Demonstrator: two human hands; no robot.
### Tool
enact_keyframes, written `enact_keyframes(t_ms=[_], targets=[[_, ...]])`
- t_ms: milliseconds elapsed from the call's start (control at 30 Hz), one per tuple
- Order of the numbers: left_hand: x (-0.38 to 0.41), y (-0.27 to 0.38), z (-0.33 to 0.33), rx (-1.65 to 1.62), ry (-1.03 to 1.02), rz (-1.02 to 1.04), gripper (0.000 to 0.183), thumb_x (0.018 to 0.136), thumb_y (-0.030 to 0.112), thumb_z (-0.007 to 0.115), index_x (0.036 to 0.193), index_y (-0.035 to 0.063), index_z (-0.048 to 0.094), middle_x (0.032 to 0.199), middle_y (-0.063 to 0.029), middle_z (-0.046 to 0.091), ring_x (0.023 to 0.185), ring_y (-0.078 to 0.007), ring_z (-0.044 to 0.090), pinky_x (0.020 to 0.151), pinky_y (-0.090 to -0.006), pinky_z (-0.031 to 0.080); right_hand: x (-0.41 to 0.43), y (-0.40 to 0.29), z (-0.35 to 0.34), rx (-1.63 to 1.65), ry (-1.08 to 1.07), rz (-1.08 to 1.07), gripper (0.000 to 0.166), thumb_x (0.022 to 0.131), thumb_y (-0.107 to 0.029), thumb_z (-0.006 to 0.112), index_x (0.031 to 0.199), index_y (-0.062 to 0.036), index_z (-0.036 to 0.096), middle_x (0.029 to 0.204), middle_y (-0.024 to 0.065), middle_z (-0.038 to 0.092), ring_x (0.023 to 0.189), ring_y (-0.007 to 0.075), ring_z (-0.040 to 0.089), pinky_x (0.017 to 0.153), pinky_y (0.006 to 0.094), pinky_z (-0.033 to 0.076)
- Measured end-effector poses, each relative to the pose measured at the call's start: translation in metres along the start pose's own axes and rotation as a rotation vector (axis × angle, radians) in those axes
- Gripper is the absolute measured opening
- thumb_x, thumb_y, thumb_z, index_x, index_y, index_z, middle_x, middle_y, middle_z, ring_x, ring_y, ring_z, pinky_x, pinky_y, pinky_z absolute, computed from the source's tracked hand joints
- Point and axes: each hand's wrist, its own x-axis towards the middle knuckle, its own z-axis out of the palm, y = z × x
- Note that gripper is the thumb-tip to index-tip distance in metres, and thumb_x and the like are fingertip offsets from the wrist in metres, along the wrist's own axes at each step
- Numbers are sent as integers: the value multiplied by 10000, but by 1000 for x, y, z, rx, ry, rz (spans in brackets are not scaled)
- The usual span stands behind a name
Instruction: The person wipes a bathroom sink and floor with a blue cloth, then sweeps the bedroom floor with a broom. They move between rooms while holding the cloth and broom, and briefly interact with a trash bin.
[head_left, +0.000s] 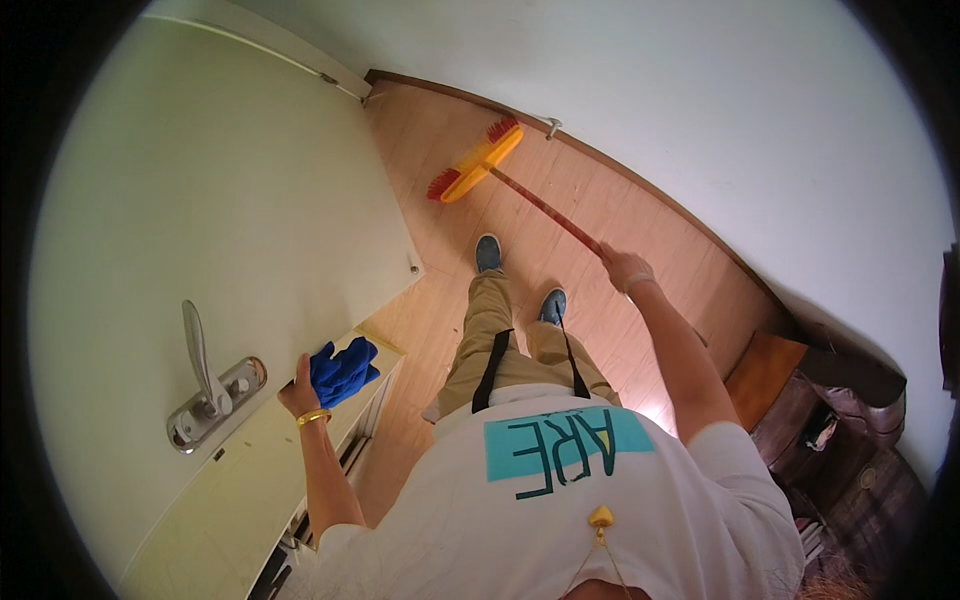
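On the right, my right hand (627, 268) grips the reddish handle of a push broom (551, 214). The broom's yellow head, with red bristles at both ends and yellow ones between, rests on the wood-look floor (442, 262) near the wall. My left hand (301, 386), with a gold bracelet at the wrist, holds a bunched blue cloth (345, 371) near the edge of a white door (225, 187). Part of the fingers is hidden behind the cloth.
The door has a metal lever handle (199, 360). A metal doorstop (553, 127) sits by the brown baseboard (637, 180) of the right wall. Dark brown furniture (810, 442) stands at lower right. My blue shoes (488, 253) are on the floor.
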Motion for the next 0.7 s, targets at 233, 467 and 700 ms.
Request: enact_keyframes(t_ms=[233,467,700], targets=[[10,-12,-9,-77,-105,16,427,678,78,754,1040,-53,571,1026,-115,602,887,-193,569,822,-299,451,-56,64,136,174,41,180,423,892,-380,383,1292,-242,383,1109,161,570,1022,342,539,860,446,429],[10,-21,-24,56,-216,136,394,703,108,739,1021,-58,575,1021,-128,602,917,-203,558,832,-309,440,-225,57,169,303,31,322,388,893,-284,432,1276,-217,441,1027,200,594,945,353,571,804,397,461],[22,-3,-22,193,-405,230,483,697,277,748,1028,-39,593,1067,-139,596,963,-206,554,863,-302,422,-160,3,173,326,151,216,406,906,-333,383,1289,-198,394,986,201,600,939,369,555,793,440,442]])
